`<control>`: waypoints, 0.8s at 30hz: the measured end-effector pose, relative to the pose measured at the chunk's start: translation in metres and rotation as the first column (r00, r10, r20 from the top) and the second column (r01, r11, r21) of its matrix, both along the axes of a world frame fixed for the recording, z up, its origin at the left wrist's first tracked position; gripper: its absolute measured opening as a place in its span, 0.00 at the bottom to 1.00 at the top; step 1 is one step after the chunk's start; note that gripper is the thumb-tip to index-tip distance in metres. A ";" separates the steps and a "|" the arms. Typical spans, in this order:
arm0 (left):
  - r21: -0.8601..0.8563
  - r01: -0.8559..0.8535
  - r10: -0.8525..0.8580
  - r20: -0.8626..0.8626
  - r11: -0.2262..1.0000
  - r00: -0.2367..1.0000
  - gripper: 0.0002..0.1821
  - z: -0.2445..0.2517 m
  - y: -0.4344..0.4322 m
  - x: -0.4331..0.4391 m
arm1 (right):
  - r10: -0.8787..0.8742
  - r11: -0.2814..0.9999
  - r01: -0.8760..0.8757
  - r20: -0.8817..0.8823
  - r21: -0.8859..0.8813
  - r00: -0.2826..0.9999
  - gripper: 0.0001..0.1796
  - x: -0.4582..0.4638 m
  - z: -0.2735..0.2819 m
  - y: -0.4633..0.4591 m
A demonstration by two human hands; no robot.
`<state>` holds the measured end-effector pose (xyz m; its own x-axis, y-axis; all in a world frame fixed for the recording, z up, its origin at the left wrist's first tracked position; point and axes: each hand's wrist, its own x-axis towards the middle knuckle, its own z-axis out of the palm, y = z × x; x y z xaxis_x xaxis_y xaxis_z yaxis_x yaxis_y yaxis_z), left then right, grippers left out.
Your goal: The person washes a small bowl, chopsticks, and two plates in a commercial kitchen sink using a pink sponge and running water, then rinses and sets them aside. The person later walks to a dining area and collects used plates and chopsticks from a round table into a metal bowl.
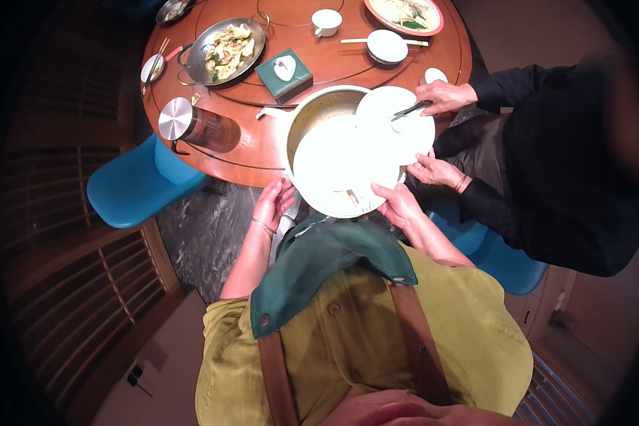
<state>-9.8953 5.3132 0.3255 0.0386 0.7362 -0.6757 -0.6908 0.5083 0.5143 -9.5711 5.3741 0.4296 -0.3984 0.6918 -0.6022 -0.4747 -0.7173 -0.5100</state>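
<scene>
My right hand grips the near right rim of a large white plate, thumb on top. The plate is overexposed, so most of what lies on it cannot be made out; a small brownish piece shows near its front edge. Behind and partly under it is a wide metal pot with a handle at its left. My left hand is beside the plate's left edge, fingers apart and holding nothing. At the right, another person's hands hold a second white plate and dark chopsticks over the pot.
The round wooden table carries a pan of food, a green tissue box, a lidded glass pitcher, a soup bowl, a white bowl and cups. Blue chairs stand left and right. The other person is close at right.
</scene>
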 end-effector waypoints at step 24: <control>-0.022 -0.124 0.121 -0.095 0.992 0.988 0.18 0.007 -0.023 -0.007 | 0.027 0.999 -0.026 0.051 -0.022 0.998 0.21 -0.024 -0.067 0.033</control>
<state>-9.9020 5.2904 0.3328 -0.1145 0.7121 -0.6927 -0.6984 0.4381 0.5659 -9.5948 5.4069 0.3629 -0.3849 0.6681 -0.6368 -0.4291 -0.7404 -0.5174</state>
